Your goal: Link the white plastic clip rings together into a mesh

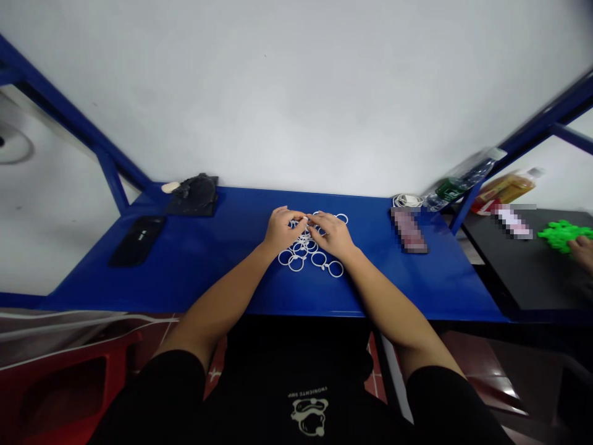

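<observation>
my two hands met over the middle of the blue table (185, 266), fingertips nearly touching. in my left hand (282, 228) the thumb and forefinger were pinched on a small white piece right at their tips. the fingers of my right hand (334, 235) were curled in at the same spot, thumb below; i could not tell whether they gripped the piece or only touched it.

the white rings (296, 271) lay in a loose heap just under and in front of my fingers, on the side nearer to me. several overlapped below my left thumb, and a joined pair lay near my right wrist. one ring showed just beyond my right knuckles, on the wall side.

well off to my left lay a black phone (138, 241), with a crumpled black thing (197, 193) behind it. to my right were a white cable (406, 201), a blurred flat thing (410, 230) and a clear bottle (449, 188). farther right, a co-worker's hand (582, 250) touched some green pieces (559, 235) on a dark table (514, 266).
</observation>
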Tool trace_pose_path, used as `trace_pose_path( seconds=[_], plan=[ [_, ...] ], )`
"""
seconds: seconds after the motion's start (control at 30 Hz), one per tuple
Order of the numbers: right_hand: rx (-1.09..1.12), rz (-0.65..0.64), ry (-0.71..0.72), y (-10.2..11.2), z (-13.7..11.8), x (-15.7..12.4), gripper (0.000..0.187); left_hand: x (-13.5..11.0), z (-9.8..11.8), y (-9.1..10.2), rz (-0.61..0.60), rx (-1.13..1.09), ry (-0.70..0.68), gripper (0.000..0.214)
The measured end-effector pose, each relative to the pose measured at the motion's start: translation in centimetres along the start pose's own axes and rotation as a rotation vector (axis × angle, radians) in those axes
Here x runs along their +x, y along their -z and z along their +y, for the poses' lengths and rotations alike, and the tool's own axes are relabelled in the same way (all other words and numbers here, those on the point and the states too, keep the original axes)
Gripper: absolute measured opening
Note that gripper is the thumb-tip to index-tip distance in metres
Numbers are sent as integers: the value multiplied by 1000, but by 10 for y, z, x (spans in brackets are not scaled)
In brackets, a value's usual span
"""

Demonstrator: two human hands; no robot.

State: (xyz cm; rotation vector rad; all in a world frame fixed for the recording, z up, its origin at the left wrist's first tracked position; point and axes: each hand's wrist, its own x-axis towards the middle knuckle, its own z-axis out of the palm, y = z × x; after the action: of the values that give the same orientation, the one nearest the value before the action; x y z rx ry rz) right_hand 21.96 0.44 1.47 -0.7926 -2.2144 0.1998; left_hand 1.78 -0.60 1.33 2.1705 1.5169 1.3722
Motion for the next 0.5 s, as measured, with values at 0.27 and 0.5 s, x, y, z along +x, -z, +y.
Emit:
trace_pose_path(
  seconds=[0.27,0.5],
  plan=[
    [1,30,24,-4,4,-2,35,-1,-2,-3,18,-8,-16,16],
    [0,21,29,-4,1,-1,34,-2,-3,-1,-6,1,-28,18]
  ],
)
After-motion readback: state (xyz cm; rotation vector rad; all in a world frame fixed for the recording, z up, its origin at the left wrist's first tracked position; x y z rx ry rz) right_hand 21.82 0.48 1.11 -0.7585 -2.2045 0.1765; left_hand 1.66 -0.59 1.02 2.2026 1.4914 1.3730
